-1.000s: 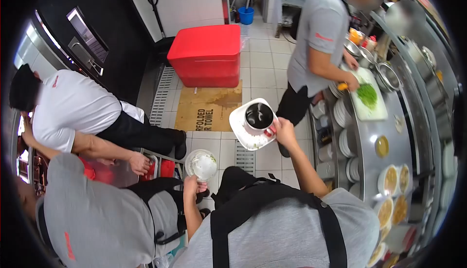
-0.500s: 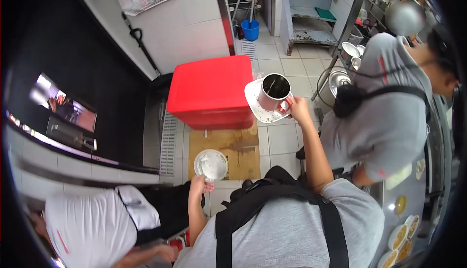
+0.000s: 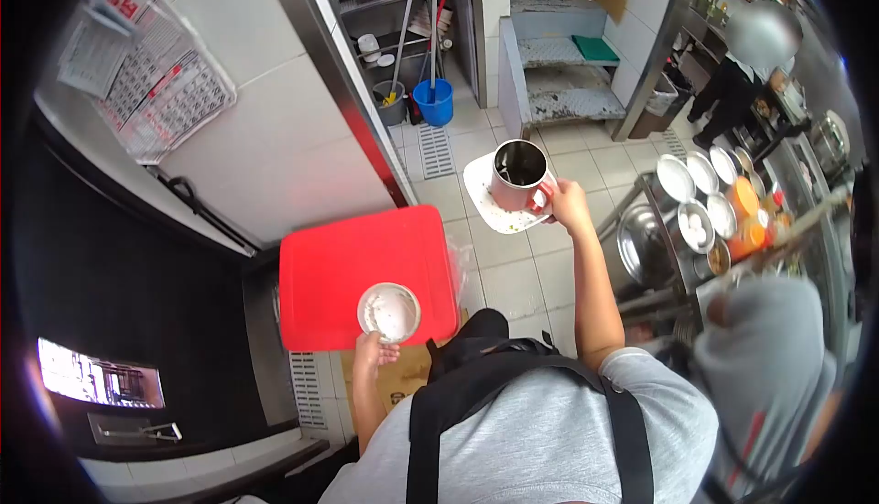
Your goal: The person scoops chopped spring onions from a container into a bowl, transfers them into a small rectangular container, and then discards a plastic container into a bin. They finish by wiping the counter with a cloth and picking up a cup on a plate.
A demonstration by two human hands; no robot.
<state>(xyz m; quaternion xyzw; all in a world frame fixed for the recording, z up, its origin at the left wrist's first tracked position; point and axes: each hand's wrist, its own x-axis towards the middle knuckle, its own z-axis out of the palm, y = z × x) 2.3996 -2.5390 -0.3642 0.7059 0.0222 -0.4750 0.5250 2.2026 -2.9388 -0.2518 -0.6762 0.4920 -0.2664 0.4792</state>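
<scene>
My left hand (image 3: 374, 352) is closed on the rim of a white bowl (image 3: 389, 312), which has residue inside and looks nearly empty of food. Out in front, my right hand (image 3: 569, 206) is wrapped around the red handle of a mug (image 3: 515, 195) and the edge of a white plate (image 3: 480, 195). The mug stands on the plate, and thin light objects show in its dark inside. Small food scraps dot the plate. From above, the bowl overlaps the red lid of a large box (image 3: 330, 270).
Ahead are a blue bucket (image 3: 433, 101) with mop handles, metal steps (image 3: 572, 101) and a floor drain (image 3: 437, 150). On the right, a rack holds several bowls (image 3: 678, 177), with a large metal pot (image 3: 645, 243) below. A person in grey (image 3: 774, 357) stands close on my right; another (image 3: 732, 83) is farther back.
I have moved forward, so the red box now lies close under the bowl. The grey-shirted co-worker has shifted behind on the right, and the person on the left has left view. Both hands keep their hold.
</scene>
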